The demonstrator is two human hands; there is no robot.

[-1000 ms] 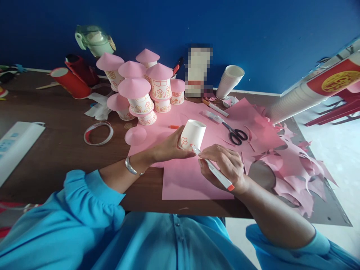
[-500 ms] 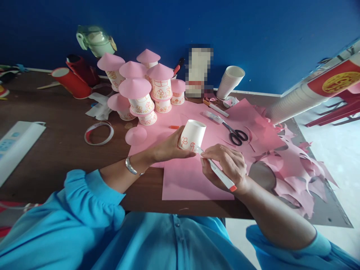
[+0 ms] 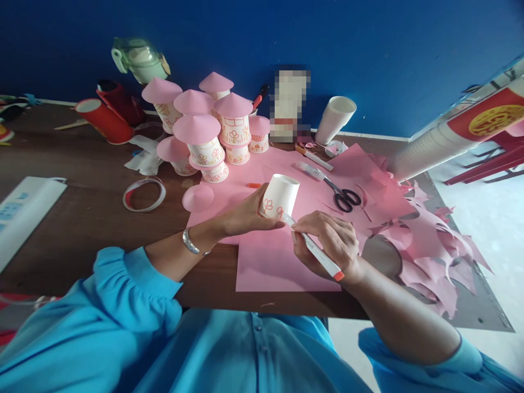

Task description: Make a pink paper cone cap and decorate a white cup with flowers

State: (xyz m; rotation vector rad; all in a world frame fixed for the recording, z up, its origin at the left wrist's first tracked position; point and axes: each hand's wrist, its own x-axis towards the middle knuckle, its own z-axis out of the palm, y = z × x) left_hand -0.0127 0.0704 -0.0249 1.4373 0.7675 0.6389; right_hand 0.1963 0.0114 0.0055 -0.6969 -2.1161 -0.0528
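A white paper cup [image 3: 283, 192] is gripped by my left hand [image 3: 249, 212], tilted above the pink sheets [image 3: 286, 267]. Red flower outlines show on its side, near the lower edge. My right hand [image 3: 329, 240] is closed around a white marker [image 3: 321, 255] with a red end, and the marker's tip meets the cup beside a flower. Several decorated cups with pink cone tops [image 3: 196, 130] are grouped behind, to the left. One loose pink cone [image 3: 198, 198] lies near my left forearm.
Black-handled scissors [image 3: 347, 200] and pink scraps [image 3: 429, 234] lie to the right. Cup stacks [image 3: 335, 117] stand near the blue wall. A tape roll [image 3: 144, 195], red cups [image 3: 104, 121] and a white power strip [image 3: 28, 215] are on the left.
The flower outline by the marker tip has gained a little more red line. Both hands stay almost in place.
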